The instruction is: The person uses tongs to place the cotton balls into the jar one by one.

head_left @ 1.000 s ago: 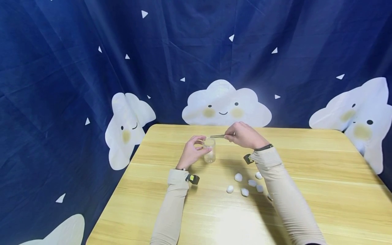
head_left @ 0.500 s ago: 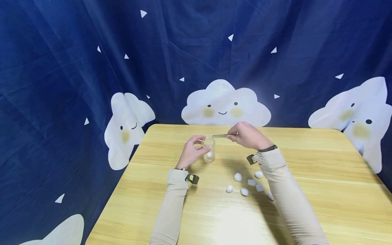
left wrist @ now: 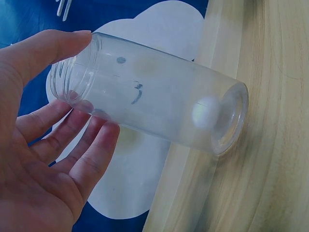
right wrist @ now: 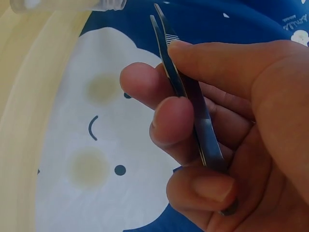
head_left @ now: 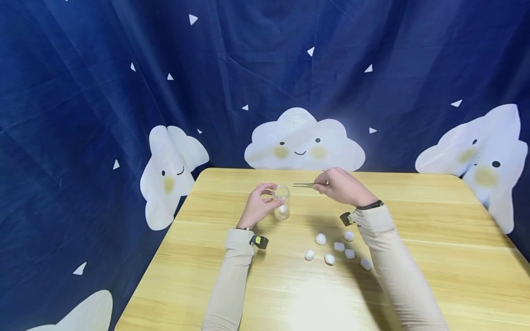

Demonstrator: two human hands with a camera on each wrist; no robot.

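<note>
The fingers (left wrist: 99, 152) of the left hand (head_left: 257, 205) are bent around the top part of a clear jar (left wrist: 149, 87), with the thumb put on one side and the fingertips on the other, held apart by the jar's width. The jar is held upright at the counter (head_left: 198, 276); whether the counter is touched by its base cannot be told. One white ball (left wrist: 205, 112) can be seen low inside. Thin metal tweezers (right wrist: 207, 140) are gripped by the right hand (head_left: 341, 186), pinched by its thumb and curled fingers. The tweezers' two tips are parted by a small gap and pointed toward the jar's mouth, near but not touching. Seven loose white balls (head_left: 320, 239) are scattered on the counter, in front of the jar and to its right. A blue curtain (head_left: 265, 55) with smiling clouds (head_left: 298, 131) is hung behind.
</note>
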